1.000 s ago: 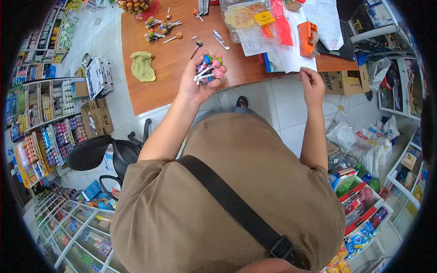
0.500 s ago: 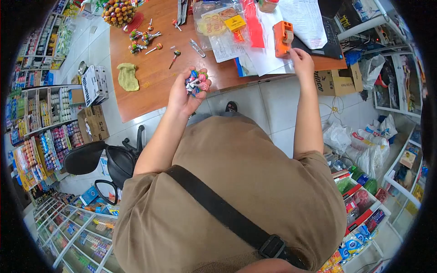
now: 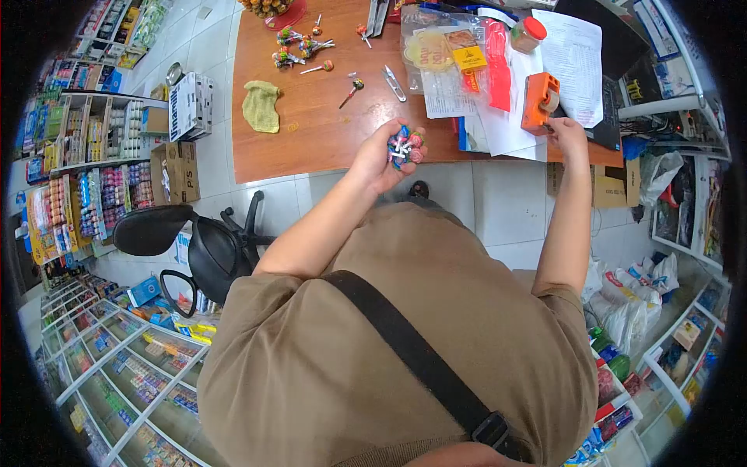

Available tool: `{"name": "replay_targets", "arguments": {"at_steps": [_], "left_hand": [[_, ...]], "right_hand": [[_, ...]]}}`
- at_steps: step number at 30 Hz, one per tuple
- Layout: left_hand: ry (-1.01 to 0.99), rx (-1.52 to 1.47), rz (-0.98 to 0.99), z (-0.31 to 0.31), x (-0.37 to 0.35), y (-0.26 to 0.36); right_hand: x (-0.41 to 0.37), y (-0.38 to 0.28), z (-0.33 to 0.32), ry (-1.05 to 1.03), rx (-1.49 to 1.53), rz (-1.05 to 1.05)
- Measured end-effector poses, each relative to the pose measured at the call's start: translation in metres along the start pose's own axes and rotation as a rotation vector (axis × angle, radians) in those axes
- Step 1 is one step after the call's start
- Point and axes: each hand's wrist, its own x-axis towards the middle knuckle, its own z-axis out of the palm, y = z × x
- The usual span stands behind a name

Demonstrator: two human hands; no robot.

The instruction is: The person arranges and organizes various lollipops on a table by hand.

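Observation:
My left hand [image 3: 378,159] is closed around a bunch of lollipops [image 3: 406,148], their white sticks gathered toward me and the pink and blue wrapped heads spread around them. It hovers by the table's near edge. My right hand [image 3: 571,140] has its fingers pinched at the near end of an orange tape dispenser [image 3: 537,105]; whether a strip of tape is between them is too small to see. The dispenser stands on white paper [image 3: 506,138]. Left of it on the table lie a single lollipop [image 3: 352,92] and metal tweezers [image 3: 394,83].
More lollipops [image 3: 299,48] and a yellow-green cloth [image 3: 261,107] lie on the wooden table [image 3: 311,148]. Plastic packets [image 3: 436,50], a red-lidded jar [image 3: 528,35] and a laptop [image 3: 608,117] are farther right. A black chair [image 3: 222,253] stands at my left, with shelves beyond.
The camera view has shifted, so the table and both hands appear farther right. My left hand still holds the lollipops, and my right hand stays at the tape dispenser.

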Motion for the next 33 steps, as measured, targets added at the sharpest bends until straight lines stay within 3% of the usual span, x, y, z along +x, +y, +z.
{"name": "replay_targets", "arguments": {"at_steps": [4,7,10,13,17,23,27,33], "left_hand": [[0.014,-0.008,0.016,0.000,0.001,0.000],[0.044,-0.029,0.059,0.002,0.002,0.000],[-0.052,-0.086,0.014,-0.003,0.004,0.005],[-0.004,-0.043,0.059,0.000,0.004,0.005],[-0.020,-0.110,0.027,-0.003,0.008,0.005],[-0.069,-0.008,0.150,0.001,0.007,0.006],[0.022,0.075,0.261,0.017,0.001,0.007],[-0.059,0.068,0.202,0.008,0.009,0.007]], "right_hand": [[-0.009,-0.015,-0.006,-0.131,0.155,0.115],[-0.016,-0.026,-0.005,-0.093,0.262,0.147],[-0.002,-0.011,-0.008,-0.085,0.114,0.031],[-0.009,-0.016,-0.013,-0.048,-0.090,0.109],[-0.024,-0.013,-0.004,-0.005,0.126,0.123],[-0.025,0.002,0.014,0.026,0.497,0.138],[-0.031,0.003,0.019,0.089,0.547,0.122],[-0.036,0.007,0.025,0.136,0.596,0.043]]}}
